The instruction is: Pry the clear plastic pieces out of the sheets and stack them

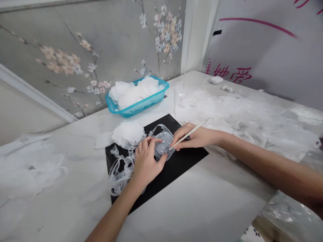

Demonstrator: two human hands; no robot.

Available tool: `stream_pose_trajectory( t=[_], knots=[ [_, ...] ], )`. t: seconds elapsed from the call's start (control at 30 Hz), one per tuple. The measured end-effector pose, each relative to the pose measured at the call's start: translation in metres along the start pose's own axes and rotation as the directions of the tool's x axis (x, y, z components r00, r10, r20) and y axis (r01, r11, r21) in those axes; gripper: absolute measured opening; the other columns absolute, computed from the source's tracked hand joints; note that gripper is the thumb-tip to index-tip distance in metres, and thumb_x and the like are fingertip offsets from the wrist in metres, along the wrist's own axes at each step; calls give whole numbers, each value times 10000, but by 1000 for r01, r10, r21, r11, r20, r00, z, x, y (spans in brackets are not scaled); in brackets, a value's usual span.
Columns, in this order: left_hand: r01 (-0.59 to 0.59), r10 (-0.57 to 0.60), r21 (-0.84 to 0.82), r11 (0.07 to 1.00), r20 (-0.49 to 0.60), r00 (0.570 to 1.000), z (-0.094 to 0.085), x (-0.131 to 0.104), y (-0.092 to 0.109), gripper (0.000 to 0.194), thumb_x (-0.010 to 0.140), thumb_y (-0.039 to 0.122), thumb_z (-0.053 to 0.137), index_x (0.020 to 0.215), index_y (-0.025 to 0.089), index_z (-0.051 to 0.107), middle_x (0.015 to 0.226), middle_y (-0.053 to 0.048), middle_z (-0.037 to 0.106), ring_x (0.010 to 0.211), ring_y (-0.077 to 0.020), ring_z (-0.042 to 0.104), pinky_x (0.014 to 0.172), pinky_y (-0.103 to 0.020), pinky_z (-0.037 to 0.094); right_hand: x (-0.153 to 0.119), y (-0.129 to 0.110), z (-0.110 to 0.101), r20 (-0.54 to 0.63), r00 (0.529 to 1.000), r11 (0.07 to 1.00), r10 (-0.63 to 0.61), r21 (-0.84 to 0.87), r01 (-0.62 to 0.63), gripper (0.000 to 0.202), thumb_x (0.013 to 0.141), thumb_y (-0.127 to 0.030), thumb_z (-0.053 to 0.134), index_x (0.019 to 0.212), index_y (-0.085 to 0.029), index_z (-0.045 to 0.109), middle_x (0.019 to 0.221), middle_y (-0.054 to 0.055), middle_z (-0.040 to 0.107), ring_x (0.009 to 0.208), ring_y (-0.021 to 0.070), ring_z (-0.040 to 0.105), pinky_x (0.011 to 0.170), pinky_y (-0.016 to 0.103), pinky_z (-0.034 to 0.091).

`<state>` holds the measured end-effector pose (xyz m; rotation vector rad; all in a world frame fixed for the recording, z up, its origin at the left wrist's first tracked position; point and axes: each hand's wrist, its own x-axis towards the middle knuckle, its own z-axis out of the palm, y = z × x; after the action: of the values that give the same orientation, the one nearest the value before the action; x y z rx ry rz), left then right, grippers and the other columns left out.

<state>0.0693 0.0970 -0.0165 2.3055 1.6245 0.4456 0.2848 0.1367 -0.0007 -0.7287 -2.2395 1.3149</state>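
Holds clear piece point(167, 136) on blk mat point(176, 168) w/ L hand point(146, 163), fingers spread; pinches thin stick point(199, 126) in R hand point(202, 137), tip at clear piece. Has clear strips point(121, 174) on blk mat's L part, white pile point(130, 132) at its far L edge, blue basket point(136, 109) behind, white sheets point(252, 114) to R.

Beyond the black mat point(166, 174), the blue basket point(141, 107) obstructs passage. The surface point(202, 195) offers clear access from the near side.
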Motion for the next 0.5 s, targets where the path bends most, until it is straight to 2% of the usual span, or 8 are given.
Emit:
stream_pose_trajectory(
  t=[0.23,0.33,0.5],
  knots=[
    [19,-19,-13,1000,12,1000,0,2,1,325,736,255,580,1055,259,517,1142,-52,468,1119,-251,431,941,-429,347,-1,-5,-3,27,997,988,-76,-132,79,224,850,-264,554,914,-90,680,811,80,672,700,110,593,657,211,454],
    [33,-32,-22,999,27,999,-1,3,2,332,730,250,576,1056,261,514,1143,-50,461,1116,-250,429,946,-437,340,-6,-10,-12,28,999,983,-24,-182,29,197,845,-238,555,906,-98,679,780,61,655,691,104,577,644,203,439],
    [26,-25,-30,999,24,999,-2,2,2,328,734,249,568,1057,254,515,1147,-51,458,1116,-252,426,947,-440,338,-10,-14,-20,61,997,985,52,-168,-41,188,844,-228,543,908,-102,668,700,26,615,625,86,547,583,182,425]
  ],
)
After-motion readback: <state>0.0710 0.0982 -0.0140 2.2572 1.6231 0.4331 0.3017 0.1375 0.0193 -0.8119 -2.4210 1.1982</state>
